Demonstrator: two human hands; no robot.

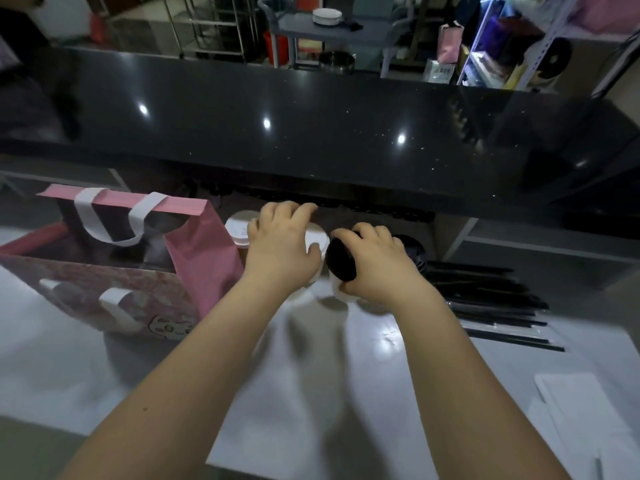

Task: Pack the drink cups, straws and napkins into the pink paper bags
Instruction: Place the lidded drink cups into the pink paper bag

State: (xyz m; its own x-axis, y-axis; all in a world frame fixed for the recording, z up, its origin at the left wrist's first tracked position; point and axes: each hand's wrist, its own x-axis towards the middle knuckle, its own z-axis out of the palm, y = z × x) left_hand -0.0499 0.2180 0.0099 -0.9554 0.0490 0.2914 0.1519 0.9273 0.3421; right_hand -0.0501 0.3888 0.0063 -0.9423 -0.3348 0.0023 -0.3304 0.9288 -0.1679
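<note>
Head view: the right hand (377, 268) grips a black-lidded cup (341, 259), fingers wrapped round its body. The cup is tipped over, its long axis near level and its lid facing left toward the other hand. Its pale base shows just under the palm, above the bench (363, 341).

The left hand (280, 244) lies just beside it on top of a white-lidded cup (318, 237) that stands upright, with curled fingers over the lid and the thumb on the near rim. A second white-lidded cup (239, 226) stands upright behind it, against the bag's side. A second black-lidded cup (414, 252) stands behind the right hand.

The pink paper bag (194, 258) stands on the left of the bench, mouth up and open, white handles drooping. Black straws (491, 306) lie in a loose pile on the right, long axes running left to right. White napkins (581, 403) lie flat at the near right. A black counter (311, 126) overhangs the far edge, close above the cups.
</note>
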